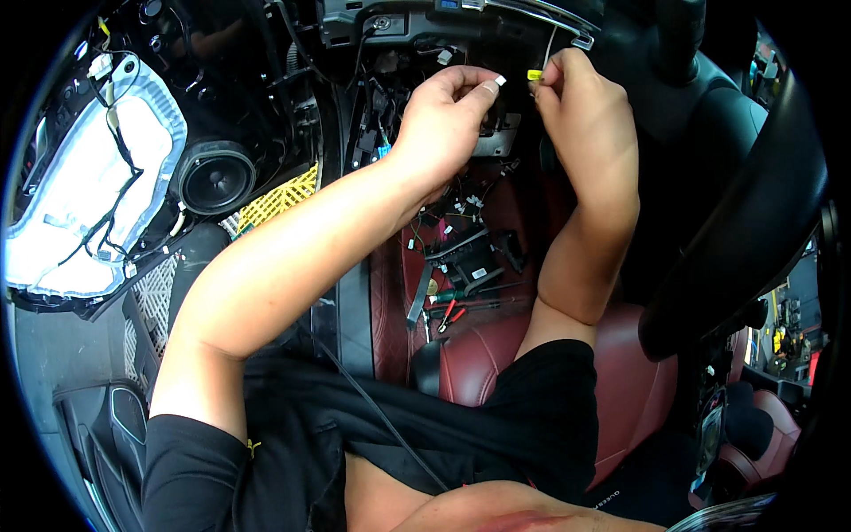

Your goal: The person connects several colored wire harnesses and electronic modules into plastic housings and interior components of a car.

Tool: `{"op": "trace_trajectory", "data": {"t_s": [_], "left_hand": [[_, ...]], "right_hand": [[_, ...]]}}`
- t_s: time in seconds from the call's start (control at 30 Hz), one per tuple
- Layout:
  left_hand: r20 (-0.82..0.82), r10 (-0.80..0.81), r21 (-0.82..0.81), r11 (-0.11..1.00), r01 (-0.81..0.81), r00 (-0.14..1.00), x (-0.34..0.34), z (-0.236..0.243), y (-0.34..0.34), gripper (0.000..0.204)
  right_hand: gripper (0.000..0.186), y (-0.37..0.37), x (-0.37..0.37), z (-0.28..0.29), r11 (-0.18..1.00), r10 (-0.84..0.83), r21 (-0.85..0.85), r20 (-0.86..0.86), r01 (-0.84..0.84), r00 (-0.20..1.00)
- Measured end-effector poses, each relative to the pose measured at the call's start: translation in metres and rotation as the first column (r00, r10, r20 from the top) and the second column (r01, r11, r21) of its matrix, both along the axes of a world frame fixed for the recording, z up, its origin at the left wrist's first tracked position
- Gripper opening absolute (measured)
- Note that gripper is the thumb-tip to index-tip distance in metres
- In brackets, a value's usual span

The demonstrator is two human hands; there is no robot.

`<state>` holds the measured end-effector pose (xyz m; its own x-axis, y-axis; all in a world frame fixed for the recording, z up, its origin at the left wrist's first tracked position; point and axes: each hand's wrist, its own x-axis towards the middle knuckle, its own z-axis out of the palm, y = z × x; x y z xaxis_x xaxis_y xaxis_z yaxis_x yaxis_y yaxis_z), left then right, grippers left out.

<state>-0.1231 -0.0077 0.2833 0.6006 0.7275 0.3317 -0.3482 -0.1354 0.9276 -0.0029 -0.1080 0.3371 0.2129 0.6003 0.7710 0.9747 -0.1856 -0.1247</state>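
Observation:
Both my hands are raised in front of the opened-up dashboard. My left hand pinches a small white piece between thumb and fingertips; it is too small to tell what kind it is. To its right, my right hand is closed on a thin pale cable that runs down from the dashboard trim. A yellow tag sticks out at its fingertips, facing the white piece across a short gap. What else the right fingers cover is hidden.
Below my hands, loose wiring, black modules and hand tools such as red-handled pliers lie on the dark red floor. At left stands a stripped door with a round speaker. A steering wheel is at right, beside a red seat.

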Motion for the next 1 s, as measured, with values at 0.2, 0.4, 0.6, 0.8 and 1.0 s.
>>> {"op": "trace_trajectory", "data": {"t_s": [0.2, 0.4, 0.6, 0.8, 1.0], "left_hand": [[-0.008, 0.008, -0.02, 1.0, -0.008, 1.0, -0.002, 0.004, 0.004, 0.026], [0.08, -0.049, -0.029, 0.998, 0.051, 0.996, 0.006, 0.005, -0.001, 0.026], [0.03, -0.078, -0.027, 0.997, 0.079, 0.997, -0.002, 0.005, -0.003, 0.026], [0.079, -0.128, 0.011, 0.992, 0.127, 0.989, -0.006, 0.006, 0.0, 0.023], [0.104, -0.133, 0.016, 0.991, 0.132, 0.986, -0.009, 0.006, -0.003, 0.022]], "right_hand": [[0.021, -0.01, -0.01, -0.001, 0.982, -0.186, 0.058, 0.089, 0.181, 0.979], [0.029, -0.024, -0.008, 0.013, 0.983, 0.169, 0.075, -0.029, -0.167, 0.985], [0.022, -0.001, -0.001, 0.005, 0.909, 0.409, 0.166, -0.199, -0.381, 0.89], [0.022, -0.007, -0.007, 0.014, 0.865, 0.496, 0.188, -0.47, -0.466, 0.73], [0.022, -0.007, -0.012, 0.015, 0.882, 0.467, 0.178, -0.449, -0.435, 0.762]]}}
